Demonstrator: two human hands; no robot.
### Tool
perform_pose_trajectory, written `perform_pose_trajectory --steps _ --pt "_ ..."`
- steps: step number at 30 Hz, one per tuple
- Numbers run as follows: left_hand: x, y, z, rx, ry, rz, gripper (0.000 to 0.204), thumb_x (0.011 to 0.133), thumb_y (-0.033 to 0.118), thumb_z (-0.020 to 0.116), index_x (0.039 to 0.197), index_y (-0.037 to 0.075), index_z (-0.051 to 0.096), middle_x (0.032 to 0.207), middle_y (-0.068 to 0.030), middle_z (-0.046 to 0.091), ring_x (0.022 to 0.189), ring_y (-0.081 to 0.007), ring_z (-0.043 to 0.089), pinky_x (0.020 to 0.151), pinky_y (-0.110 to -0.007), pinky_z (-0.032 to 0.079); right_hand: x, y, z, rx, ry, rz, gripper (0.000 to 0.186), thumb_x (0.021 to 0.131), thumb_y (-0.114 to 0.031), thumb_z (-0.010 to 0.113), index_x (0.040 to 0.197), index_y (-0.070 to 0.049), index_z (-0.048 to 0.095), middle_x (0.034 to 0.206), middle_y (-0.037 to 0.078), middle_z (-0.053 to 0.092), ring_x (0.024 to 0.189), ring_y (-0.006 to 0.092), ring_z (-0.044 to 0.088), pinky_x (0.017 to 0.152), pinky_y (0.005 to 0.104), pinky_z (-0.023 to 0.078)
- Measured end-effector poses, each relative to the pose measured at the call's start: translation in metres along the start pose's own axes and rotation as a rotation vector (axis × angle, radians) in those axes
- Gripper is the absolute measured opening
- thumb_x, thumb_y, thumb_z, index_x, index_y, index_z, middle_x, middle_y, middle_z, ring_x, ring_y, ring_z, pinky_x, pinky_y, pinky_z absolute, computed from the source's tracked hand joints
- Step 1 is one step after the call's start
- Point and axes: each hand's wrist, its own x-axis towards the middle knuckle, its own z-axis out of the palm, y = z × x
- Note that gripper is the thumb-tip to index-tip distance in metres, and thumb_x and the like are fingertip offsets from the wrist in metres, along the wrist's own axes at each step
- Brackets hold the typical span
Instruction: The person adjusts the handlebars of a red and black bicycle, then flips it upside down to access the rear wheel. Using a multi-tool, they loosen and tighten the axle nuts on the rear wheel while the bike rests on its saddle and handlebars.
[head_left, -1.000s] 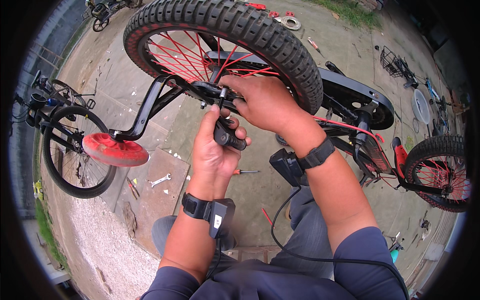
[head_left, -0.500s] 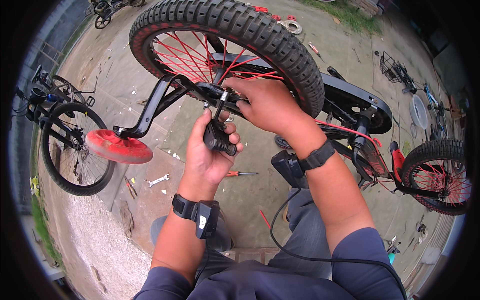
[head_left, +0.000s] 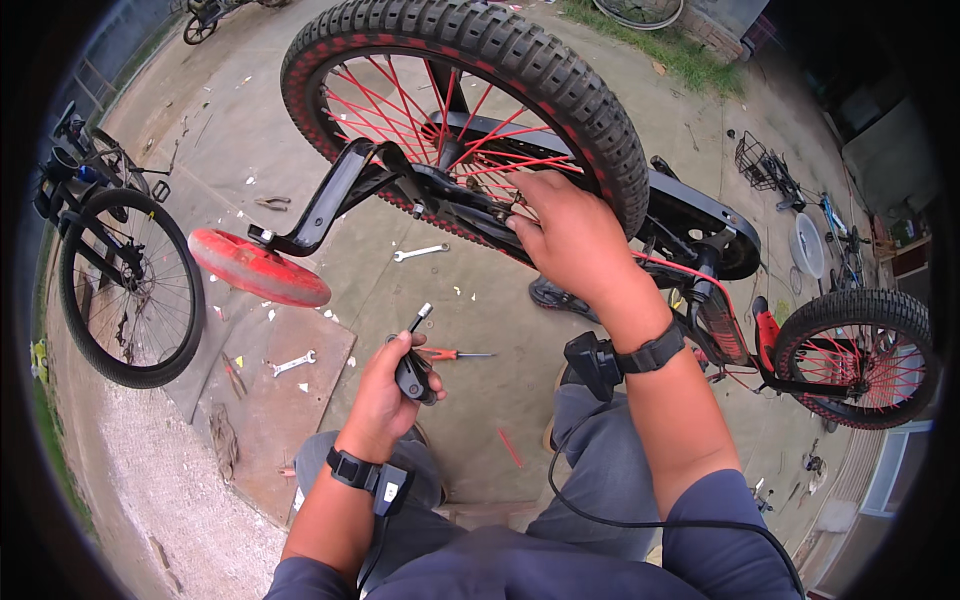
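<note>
My left hand [head_left: 378, 402] is closed around a black folding multi-tool [head_left: 412, 378], its silver socket tip pointing up, apart from the bike. My right hand [head_left: 568, 228] has thumb and bent fingers pressed together at the black frame beside the wheel hub; what they pinch is hidden. Above it stands the knobby rear wheel [head_left: 590, 120] with red spokes, on an upturned bicycle. A bent black bracket [head_left: 322, 203] runs left from the frame and carries a red training wheel [head_left: 262, 272].
On the ground lie a wrench [head_left: 420, 252], another wrench [head_left: 294, 363], an orange-handled screwdriver [head_left: 455, 354], and two pairs of pliers, one beside a board [head_left: 310, 400]. A second bicycle [head_left: 130, 290] is at left. The upturned bike's front wheel [head_left: 855, 355] is at right.
My left hand has drawn the multi-tool down and away from the bracket, toward my knees. My right hand stays at the frame near the hub. The view has shifted slightly.
</note>
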Motion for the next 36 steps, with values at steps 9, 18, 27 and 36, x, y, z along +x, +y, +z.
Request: perform_pose_trajectory --steps 9,18,27,36 --pt "0.011 -0.027 -0.017 -0.058 0.002 -0.034 0.03 0.107 0.034 0.057 0.113 0.005 0.056 0.101 -0.0128 0.07 0.065 -0.0236 0.069 0.057 -0.041 0.058 0.009 0.003 0.004 -0.092 -0.067 0.024 0.032 0.093 -0.008 0.065 0.125 -0.008 0.069 0.114 0.014 0.072 0.104 0.0373 0.069 0.087 0.0468 0.055" --pt "0.008 -0.022 -0.019 -0.092 -0.024 0.016 0.031 0.105 0.033 0.062 0.113 0.004 0.055 0.095 -0.0097 0.067 0.063 -0.0243 0.069 0.055 -0.042 0.057 0.018 -0.006 0.005 0.073 -0.054 0.062 0.032 0.09 -0.009 0.063 0.12 -0.001 0.069 0.113 0.021 0.072 0.106 0.0382 0.069 0.093 0.0443 0.054" --pt "0.005 -0.015 -0.018 -0.077 -0.016 0.031 0.033 0.103 0.033 0.065 0.114 0.004 0.053 0.093 -0.0093 0.065 0.062 -0.0242 0.069 0.055 -0.041 0.057 0.03 -0.021 0.022 0.079 0.054 0.155 0.024 0.095 -0.018 0.066 0.112 -0.002 0.073 0.105 0.019 0.075 0.095 0.0366 0.072 0.085 0.0436 0.055" --pt "0.0 -0.012 -0.019 -0.051 -0.023 0.056 0.033 0.105 0.035 0.061 0.114 0.004 0.056 0.09 -0.0134 0.068 0.061 -0.0241 0.068 0.055 -0.041 0.057 0.044 -0.032 0.036 -0.166 0.102 0.236 0.02 0.096 -0.026 0.069 0.101 -0.01 0.078 0.092 0.015 0.075 0.085 0.0362 0.071 0.074 0.0451 0.056"
